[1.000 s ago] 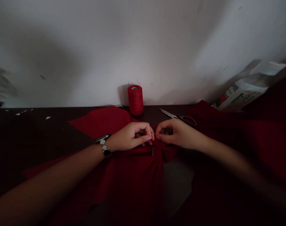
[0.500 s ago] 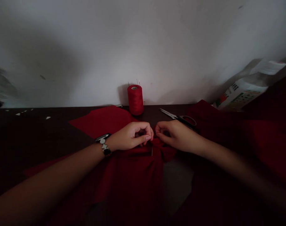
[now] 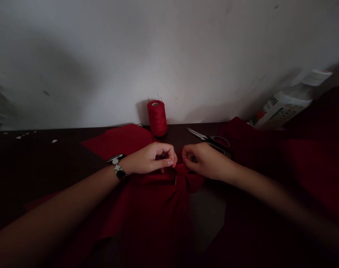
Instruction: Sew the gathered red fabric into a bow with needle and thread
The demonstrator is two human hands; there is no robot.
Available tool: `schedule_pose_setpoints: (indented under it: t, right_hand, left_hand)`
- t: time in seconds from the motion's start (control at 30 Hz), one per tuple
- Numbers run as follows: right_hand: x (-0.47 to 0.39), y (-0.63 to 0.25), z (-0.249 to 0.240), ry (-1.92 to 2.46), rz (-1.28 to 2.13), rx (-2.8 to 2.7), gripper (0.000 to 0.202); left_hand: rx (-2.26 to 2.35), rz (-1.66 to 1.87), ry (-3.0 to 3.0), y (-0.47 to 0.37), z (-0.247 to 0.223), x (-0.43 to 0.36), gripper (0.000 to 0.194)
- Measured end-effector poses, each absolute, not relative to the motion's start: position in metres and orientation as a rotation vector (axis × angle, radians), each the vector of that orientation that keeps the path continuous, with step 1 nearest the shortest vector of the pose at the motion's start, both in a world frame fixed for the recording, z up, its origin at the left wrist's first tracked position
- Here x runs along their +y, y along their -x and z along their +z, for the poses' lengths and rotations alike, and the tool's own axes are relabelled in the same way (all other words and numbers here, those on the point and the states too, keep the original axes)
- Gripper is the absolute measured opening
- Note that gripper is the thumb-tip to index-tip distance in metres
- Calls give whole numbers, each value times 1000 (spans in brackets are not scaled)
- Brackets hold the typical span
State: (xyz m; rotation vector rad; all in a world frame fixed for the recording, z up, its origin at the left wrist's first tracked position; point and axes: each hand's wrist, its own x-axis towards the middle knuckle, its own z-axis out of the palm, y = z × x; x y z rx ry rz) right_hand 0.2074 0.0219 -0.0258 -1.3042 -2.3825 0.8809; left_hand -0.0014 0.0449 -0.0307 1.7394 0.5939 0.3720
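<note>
So, white bits (image 3: 54, 141) lie on the tabletop (image 3: 32, 156), way left of the red spool (image 3: 157, 121). L hand (image 3: 147, 160), in front of the spool, grip pinched on red cloth (image 3: 155, 208), w/ a thin pin (image 3: 175, 180). R hand (image 3: 205, 160), front & right of spool, grip pinched on cloth too. Scissors (image 3: 205, 138) right of spool, bottle (image 3: 282, 106) farther right.
</note>
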Motion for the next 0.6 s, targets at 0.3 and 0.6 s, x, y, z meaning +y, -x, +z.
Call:
schedule_pose_setpoints:
  t: [0.3,0.6]
  right_hand:
    - [26,-212,-27,1111,1158,-2228,5]
    - [28,-213,-34,989,1157,-2238,4]
  left_hand:
    - [773,544,-1789,-4,-29,37,16]
    - [841,554,-1710,-9,-31,34,16]
